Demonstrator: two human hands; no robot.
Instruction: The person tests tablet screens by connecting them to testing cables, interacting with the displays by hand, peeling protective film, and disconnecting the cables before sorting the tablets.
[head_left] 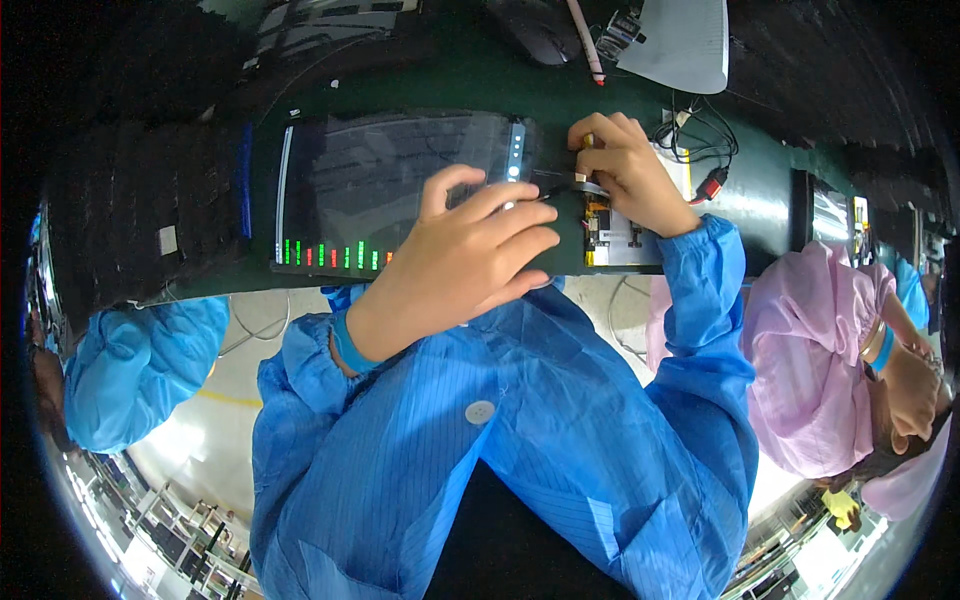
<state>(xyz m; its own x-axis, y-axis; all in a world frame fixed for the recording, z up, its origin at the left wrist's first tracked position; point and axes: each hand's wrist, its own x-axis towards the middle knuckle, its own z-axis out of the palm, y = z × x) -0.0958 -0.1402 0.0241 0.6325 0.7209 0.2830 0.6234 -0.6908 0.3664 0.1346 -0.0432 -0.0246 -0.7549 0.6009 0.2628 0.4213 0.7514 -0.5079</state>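
My left hand [470, 240] is open, its fingers spread over the right edge of a dark, lit display panel [400, 180]. Along the panel's lower left run small green and red marks, and a bright icon strip lines its right side. To the right, my right hand [635, 175] is closed, fingers curled and thumb tucked in, over a small bare circuit board assembly [615, 235] with yellow tape. A small pale piece [580, 178] shows at its fingertips; what exactly they pinch is mostly hidden. A short dark cable runs between panel and board.
A black cable with a red connector [712, 184] lies coiled right of my right hand. Beyond are a pinkish pen [588, 45], a dark mouse [535, 35] and a white sheet [680, 45]. People in blue [145, 370] and pink [810, 350] sit on either side.
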